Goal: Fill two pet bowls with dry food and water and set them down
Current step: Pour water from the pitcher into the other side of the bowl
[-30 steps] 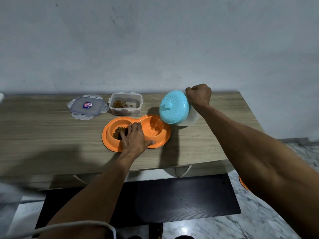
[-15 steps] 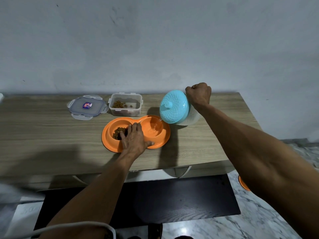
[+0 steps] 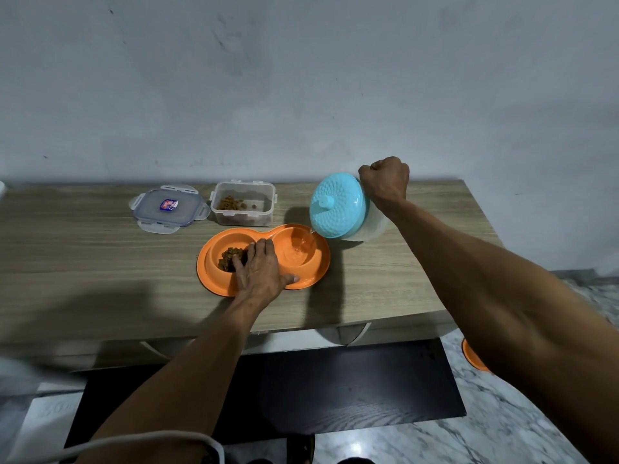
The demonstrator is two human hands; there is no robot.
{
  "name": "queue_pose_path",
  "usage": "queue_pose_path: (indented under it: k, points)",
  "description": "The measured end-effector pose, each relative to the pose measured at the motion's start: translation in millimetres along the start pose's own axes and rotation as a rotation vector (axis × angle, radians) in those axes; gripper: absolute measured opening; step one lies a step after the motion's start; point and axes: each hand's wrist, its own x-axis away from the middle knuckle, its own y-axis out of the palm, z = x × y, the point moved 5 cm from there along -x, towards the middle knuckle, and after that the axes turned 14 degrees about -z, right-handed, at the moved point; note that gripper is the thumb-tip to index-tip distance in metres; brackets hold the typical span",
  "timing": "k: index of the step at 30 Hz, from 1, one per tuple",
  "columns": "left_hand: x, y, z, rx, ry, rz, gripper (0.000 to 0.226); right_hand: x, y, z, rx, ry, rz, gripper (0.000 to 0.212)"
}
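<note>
An orange double pet bowl (image 3: 311, 277) lies on the wooden table (image 3: 83, 262). Its left well holds brown dry food (image 3: 228, 257); its right well (image 3: 296, 251) holds water. My left hand (image 3: 259, 271) rests flat on the bowl's middle and front rim, fingers straight. My right hand (image 3: 384, 179) grips the handle of a clear water jug with a blue lid (image 3: 338, 205). The jug is tipped toward the bowl, and a thin stream of water runs from its spout into the right well.
A clear food container (image 3: 244, 204) with a little dry food stands behind the bowl, its lid (image 3: 169, 208) lying to the left. Another orange bowl's edge (image 3: 470, 358) shows on the marble floor at the right. A dark mat (image 3: 335, 390) lies below the table.
The jug has tipped slightly further and water keeps running into the right well. Both hands stay where they were.
</note>
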Motion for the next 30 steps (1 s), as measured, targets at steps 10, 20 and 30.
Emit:
queue_pose_path:
  k: [10,20,30]
  points:
    - [1.5,-0.7,0.8,-0.001,-0.003,0.011,0.101,0.2,0.6,-0.2,-0.018,-0.003,-0.004,0.040]
    - [-0.3,0.2,0.1,0.009,-0.009,0.004,0.103,0.1,1.7,1.2,-0.031,-0.002,-0.012,0.037]
    - [-0.6,0.5,0.7,0.012,-0.010,0.000,0.103,-1.3,3.2,3.4,-0.049,0.011,-0.023,0.030]
